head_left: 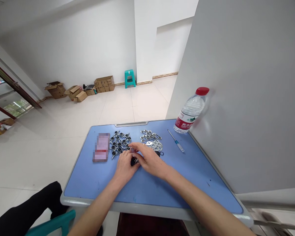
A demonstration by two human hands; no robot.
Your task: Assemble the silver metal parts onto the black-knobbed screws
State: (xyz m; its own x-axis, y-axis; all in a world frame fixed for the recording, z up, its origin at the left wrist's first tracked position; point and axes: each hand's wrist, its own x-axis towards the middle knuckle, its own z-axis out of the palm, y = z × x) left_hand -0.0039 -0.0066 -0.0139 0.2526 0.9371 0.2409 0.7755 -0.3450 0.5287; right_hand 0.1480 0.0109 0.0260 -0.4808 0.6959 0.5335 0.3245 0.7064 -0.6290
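My left hand [125, 164] is closed around a small black-and-metal part [133, 160] just above the table. Over it arches my right hand [147, 159], with its fingers bent in at the same part. A small purplish, see-through piece [132, 150] shows between the right fingers; its kind is not clear. Beyond the left hand lies a group of black-and-metal parts with short stems [120, 141]. Metal hooks [149, 135] and flat metal plates with holes [156, 145] lie past the right hand. Black rings [161, 153] are partly hidden beside its knuckles.
A screwdriver [177, 142] lies at the right of the blue table [162, 193], near a water bottle [190, 113] by the grey panel. A pixelated pink object [101, 147] lies left. Cardboard boxes [104, 84] and a green stool [129, 78] stand by the wall. A person's black-clad leg [36, 203] is lower left.
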